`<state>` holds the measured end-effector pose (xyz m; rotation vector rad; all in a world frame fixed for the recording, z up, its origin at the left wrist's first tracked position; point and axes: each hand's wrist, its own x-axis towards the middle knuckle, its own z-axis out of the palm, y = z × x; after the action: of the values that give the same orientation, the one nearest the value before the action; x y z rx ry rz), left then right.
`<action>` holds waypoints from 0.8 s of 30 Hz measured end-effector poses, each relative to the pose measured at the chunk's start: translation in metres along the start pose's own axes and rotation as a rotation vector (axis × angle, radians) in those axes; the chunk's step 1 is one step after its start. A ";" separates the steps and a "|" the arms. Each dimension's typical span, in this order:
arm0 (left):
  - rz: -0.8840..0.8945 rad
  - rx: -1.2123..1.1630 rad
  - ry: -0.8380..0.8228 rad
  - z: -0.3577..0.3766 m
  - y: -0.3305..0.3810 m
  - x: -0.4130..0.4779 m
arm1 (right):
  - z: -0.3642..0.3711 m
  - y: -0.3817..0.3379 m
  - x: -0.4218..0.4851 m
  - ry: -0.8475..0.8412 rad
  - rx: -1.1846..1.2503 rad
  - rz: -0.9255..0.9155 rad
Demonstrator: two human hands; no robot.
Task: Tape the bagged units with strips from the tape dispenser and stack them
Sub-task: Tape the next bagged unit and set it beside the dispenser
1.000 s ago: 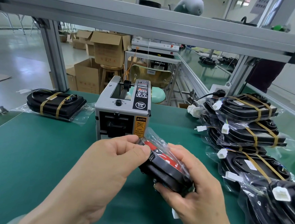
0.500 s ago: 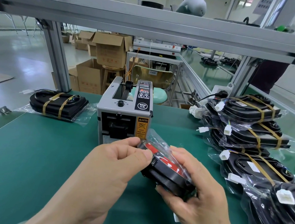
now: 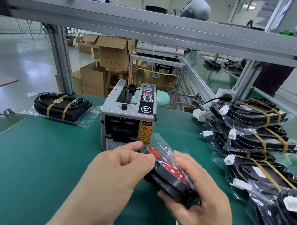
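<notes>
Both hands hold a black bagged unit (image 3: pixel 168 179) with a red patch, tilted on edge just above the green table. My left hand (image 3: pixel 117 175) pinches its upper left end through the clear bag. My right hand (image 3: pixel 196 196) grips its lower right side from beneath. The grey tape dispenser (image 3: pixel 127 118) stands right behind the unit, its outlet facing me. A stack of taped bagged units (image 3: pixel 255 132) with brown strips lies at the right. One taped unit (image 3: pixel 63 107) lies alone at the far left.
The green table (image 3: pixel 31 166) stretches left of my hands. An aluminium frame post (image 3: pixel 61 62) stands at the back left, another post (image 3: pixel 244 77) at the back right, with a shelf beam overhead. Cardboard boxes (image 3: pixel 112 54) and a stool sit beyond the table.
My hands and the unit have stayed in nearly the same place in front of the dispenser; my view has tipped slightly downward.
</notes>
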<state>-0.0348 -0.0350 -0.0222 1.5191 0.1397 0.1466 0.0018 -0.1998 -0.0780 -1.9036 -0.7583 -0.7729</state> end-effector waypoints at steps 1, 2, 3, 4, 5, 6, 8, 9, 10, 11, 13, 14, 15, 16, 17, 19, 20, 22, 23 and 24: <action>-0.001 0.002 -0.002 0.000 -0.001 0.000 | 0.000 -0.001 0.000 0.002 0.004 0.001; -0.002 0.005 -0.003 0.001 -0.001 0.001 | 0.000 -0.002 0.001 0.007 0.006 0.001; -0.002 0.011 -0.002 0.001 -0.002 0.001 | 0.000 -0.002 0.001 0.012 0.005 0.001; -0.001 0.013 0.006 0.001 -0.003 0.001 | 0.001 -0.003 0.001 0.016 0.003 0.002; 0.004 0.016 0.021 0.001 -0.004 0.001 | 0.001 -0.003 0.001 0.020 0.001 0.005; 0.010 0.026 0.039 0.002 -0.004 0.001 | 0.001 -0.002 0.000 0.024 -0.001 0.006; 0.022 0.054 0.070 0.003 -0.006 0.001 | 0.001 -0.002 -0.001 0.025 -0.010 0.005; 0.024 0.071 0.080 0.004 -0.006 0.001 | 0.001 -0.002 -0.001 0.023 -0.013 0.004; 0.031 0.087 0.094 0.005 -0.006 0.000 | 0.001 -0.002 -0.002 0.022 -0.013 0.005; 0.039 0.098 0.108 0.006 -0.006 0.000 | 0.001 -0.001 -0.002 0.023 -0.011 0.006; 0.054 0.124 0.140 0.008 -0.007 -0.001 | 0.002 -0.002 -0.002 0.029 -0.006 0.007; 0.070 0.140 0.167 0.009 -0.008 -0.002 | 0.002 -0.002 -0.002 0.033 -0.004 0.006; 0.085 0.152 0.195 0.010 -0.009 -0.002 | 0.003 -0.002 -0.002 0.035 -0.002 0.005; 0.096 0.162 0.224 0.012 -0.009 -0.002 | 0.003 -0.003 -0.002 0.037 0.000 0.002; 0.104 0.172 0.245 0.013 -0.009 -0.003 | 0.003 -0.003 -0.002 0.040 -0.002 -0.002; 0.114 0.166 0.264 0.015 -0.009 -0.004 | 0.002 -0.003 -0.002 0.047 -0.009 -0.007; 0.108 0.152 0.264 0.016 -0.009 -0.005 | 0.002 -0.003 -0.002 0.049 -0.009 -0.004; 0.093 0.092 0.267 0.017 -0.012 -0.004 | 0.003 -0.004 -0.003 0.052 -0.004 0.003; 0.076 0.038 0.263 0.017 -0.013 -0.003 | 0.003 -0.004 -0.003 0.054 -0.001 0.005; 0.051 -0.028 0.252 0.016 -0.014 -0.001 | 0.003 -0.005 -0.003 0.053 -0.001 0.004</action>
<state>-0.0329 -0.0515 -0.0349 1.4731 0.2990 0.3797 -0.0030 -0.1957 -0.0790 -1.8779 -0.7211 -0.8185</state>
